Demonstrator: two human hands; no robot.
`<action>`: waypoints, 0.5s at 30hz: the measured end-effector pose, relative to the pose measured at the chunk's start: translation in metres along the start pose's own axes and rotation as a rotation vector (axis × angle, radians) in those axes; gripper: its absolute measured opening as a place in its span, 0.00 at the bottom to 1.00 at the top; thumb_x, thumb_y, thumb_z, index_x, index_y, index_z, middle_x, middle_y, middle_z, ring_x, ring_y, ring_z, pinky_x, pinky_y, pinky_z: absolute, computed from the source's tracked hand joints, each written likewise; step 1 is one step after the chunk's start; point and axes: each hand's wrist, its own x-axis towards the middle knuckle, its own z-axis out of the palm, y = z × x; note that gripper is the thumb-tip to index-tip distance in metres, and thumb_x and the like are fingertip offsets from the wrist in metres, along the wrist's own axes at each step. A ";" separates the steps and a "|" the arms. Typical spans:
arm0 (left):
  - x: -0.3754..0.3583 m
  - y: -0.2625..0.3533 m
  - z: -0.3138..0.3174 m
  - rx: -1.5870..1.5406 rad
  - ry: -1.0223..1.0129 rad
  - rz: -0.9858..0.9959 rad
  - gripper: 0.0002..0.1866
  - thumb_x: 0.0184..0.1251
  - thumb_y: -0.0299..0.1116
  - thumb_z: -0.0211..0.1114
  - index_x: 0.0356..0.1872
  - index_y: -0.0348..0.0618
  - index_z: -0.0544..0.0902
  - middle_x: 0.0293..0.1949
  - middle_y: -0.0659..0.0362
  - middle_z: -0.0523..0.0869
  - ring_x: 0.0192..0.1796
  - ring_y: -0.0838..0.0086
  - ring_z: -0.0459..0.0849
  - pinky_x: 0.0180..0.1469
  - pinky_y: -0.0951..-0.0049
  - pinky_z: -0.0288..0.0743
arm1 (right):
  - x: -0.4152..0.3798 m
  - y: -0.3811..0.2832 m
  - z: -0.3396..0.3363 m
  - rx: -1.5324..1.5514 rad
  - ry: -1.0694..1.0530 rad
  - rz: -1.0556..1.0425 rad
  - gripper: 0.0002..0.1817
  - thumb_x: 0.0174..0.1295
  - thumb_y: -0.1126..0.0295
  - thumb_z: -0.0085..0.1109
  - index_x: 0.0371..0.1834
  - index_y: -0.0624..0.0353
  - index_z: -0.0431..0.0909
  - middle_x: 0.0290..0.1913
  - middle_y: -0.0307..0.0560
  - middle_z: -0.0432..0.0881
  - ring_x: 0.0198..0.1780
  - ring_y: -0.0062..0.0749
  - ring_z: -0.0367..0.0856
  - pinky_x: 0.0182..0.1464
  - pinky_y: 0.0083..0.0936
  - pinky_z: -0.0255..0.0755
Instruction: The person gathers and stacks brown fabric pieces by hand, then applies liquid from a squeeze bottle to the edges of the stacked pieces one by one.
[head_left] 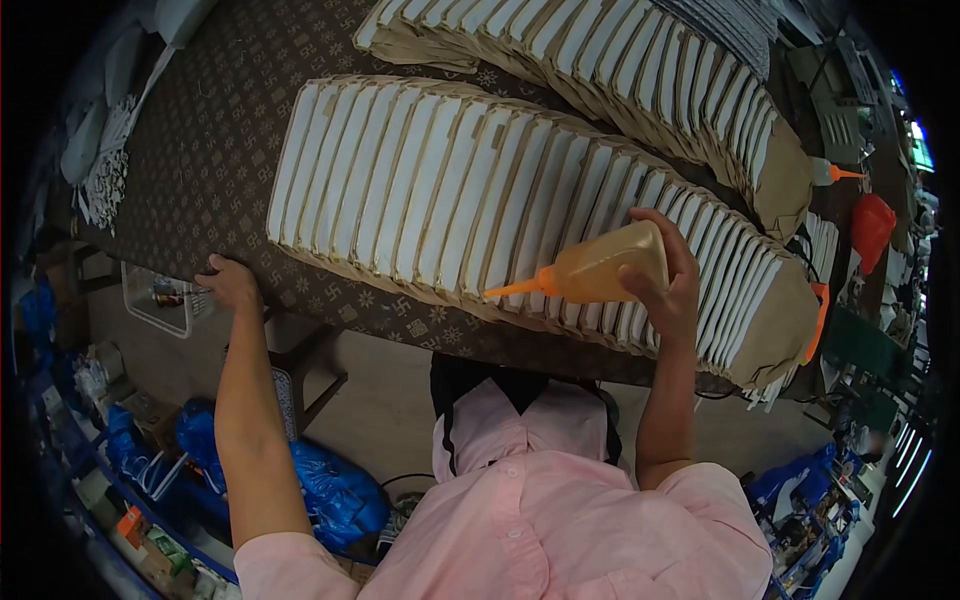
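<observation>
My right hand (668,278) is closed around a translucent squeeze bottle (600,262) with amber liquid inside. The bottle is tilted nearly level, and its orange nozzle (520,287) points left, with the tip at the near edge of a long row of overlapping paper bags (400,180). Brown paper edges and white strips alternate along this fanned row. Over at the left, my left hand (235,283) rests on the near edge of the patterned brown table (205,190), fingers apart and holding nothing.
A second fanned row of paper bags (600,50) lies farther back. Another orange-tipped bottle (822,172) and a red object (873,230) are at the right. Below the table's edge are a white basket (160,318), a stool (305,375) and blue plastic bags (335,490).
</observation>
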 end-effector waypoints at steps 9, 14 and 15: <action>0.003 -0.002 0.002 -0.013 0.008 0.002 0.38 0.65 0.57 0.40 0.67 0.38 0.47 0.58 0.36 0.67 0.57 0.43 0.68 0.58 0.52 0.62 | -0.004 0.000 -0.005 -0.079 -0.039 -0.010 0.34 0.41 0.61 0.73 0.54 0.55 0.71 0.45 0.40 0.74 0.45 0.25 0.74 0.47 0.23 0.69; 0.000 0.000 0.000 -0.008 -0.007 -0.013 0.38 0.65 0.57 0.40 0.67 0.39 0.47 0.58 0.36 0.66 0.57 0.43 0.68 0.58 0.52 0.62 | -0.006 -0.001 -0.004 -0.057 -0.065 -0.003 0.34 0.41 0.60 0.72 0.54 0.55 0.71 0.44 0.40 0.74 0.44 0.25 0.74 0.47 0.23 0.69; 0.001 0.000 0.000 -0.006 -0.002 -0.014 0.38 0.65 0.57 0.40 0.67 0.39 0.47 0.58 0.36 0.66 0.57 0.43 0.68 0.58 0.51 0.62 | -0.005 -0.001 -0.003 -0.087 -0.080 -0.003 0.34 0.41 0.60 0.72 0.54 0.56 0.71 0.44 0.40 0.74 0.44 0.25 0.74 0.47 0.22 0.69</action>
